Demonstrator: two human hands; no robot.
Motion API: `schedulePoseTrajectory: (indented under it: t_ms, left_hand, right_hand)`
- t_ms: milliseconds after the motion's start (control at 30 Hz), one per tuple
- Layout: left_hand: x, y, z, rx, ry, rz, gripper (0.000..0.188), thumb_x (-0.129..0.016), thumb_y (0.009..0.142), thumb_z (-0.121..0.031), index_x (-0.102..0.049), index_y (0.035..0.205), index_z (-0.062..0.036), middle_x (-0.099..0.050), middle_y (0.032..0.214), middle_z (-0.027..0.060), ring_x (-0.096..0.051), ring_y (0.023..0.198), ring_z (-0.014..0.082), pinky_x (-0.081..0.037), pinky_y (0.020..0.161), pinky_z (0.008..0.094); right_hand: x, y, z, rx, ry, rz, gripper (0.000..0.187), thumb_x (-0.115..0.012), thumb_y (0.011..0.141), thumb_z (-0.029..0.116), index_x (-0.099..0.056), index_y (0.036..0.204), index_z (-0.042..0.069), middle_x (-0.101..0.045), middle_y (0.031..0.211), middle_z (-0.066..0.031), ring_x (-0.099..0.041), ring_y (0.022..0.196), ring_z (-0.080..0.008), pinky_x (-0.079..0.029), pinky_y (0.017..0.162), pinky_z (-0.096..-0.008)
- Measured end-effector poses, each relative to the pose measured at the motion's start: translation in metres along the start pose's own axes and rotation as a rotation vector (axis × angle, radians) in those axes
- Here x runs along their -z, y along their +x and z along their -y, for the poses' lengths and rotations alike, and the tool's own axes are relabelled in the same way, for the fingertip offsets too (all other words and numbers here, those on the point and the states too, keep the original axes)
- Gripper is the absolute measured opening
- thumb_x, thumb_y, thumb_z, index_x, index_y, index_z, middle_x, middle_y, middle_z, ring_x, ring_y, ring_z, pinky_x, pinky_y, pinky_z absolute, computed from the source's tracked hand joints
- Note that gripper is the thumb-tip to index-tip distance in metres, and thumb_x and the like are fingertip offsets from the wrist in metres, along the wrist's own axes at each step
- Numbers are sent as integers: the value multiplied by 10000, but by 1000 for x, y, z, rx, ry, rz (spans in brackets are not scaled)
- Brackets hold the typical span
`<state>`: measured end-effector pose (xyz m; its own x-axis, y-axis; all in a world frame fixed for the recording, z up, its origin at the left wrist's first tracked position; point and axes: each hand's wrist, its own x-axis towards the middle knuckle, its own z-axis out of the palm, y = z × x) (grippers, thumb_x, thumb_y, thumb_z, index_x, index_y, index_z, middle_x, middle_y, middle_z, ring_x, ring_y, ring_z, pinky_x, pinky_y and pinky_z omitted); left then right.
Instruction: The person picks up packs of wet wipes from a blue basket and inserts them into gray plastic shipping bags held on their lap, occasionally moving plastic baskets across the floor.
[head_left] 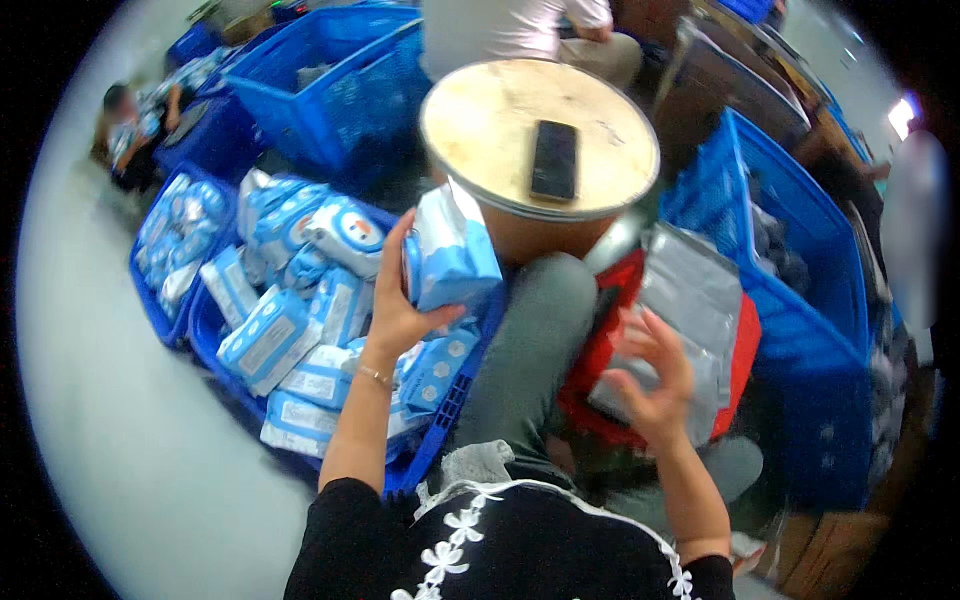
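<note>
My left hand (398, 300) grips a blue and white pack of wipes (458, 255), raised above the right side of a blue crate. That crate (452, 420) is heaped with similar wipes packs (268, 340), lying at many angles. Over a stack of flat grey plastic mailing bags (695, 285) hovers my right hand (655, 375), its fingers apart and a little blurred, with nothing in it. The grey bags lie on something red (738, 385) beside my right leg. Whether my right fingers touch the top bag I cannot tell.
Ahead stands a round drum (490, 110) with a black phone (555, 160) on its top. A tall blue bin (800, 310) holding grey packages is at right. Another blue bin (350, 100) and a smaller crate of packs (185, 235) are at left. A person (490, 30) sits beyond the drum.
</note>
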<state>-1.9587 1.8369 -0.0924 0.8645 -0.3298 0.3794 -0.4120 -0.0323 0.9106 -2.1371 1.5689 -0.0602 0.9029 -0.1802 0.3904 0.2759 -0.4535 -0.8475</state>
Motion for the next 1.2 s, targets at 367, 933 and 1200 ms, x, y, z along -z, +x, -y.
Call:
schedulePoseTrajectory:
  t_ms: [367,933,1200]
  left_hand:
    - [-218,31,-74,-203,-209,603,535,-694,836,-192,-503,1319,-62,-519,1347,111,-486,1244,221,-365,1038,368]
    - [-297,-16,-32,-783,650,1002,584,-541,914,-406,-420,1427,-155,-343,1517,90,-290,1409,281,-185,1126,538]
    - [-308,2,-53,-773,544,886,185,-683,663,-135,-571,780,-45,-546,835,90,-574,798,282,-508,654,399]
  right_hand:
    - [84,-149,-40,-223,853,-736,1004,-765,687,367,-244,1464,3,-373,1449,-217,-423,1293,-381,-390,1061,-530]
    - [106,-302,-34,-177,890,-1196,714,-647,809,473,-469,1353,46,-527,1340,-116,-528,1199,-277,-443,1013,-439]
    - [145,-221,2,-426,559,-1013,938,-838,630,297,-378,1408,43,-542,1295,-127,-586,1089,-308,-484,948,-415]
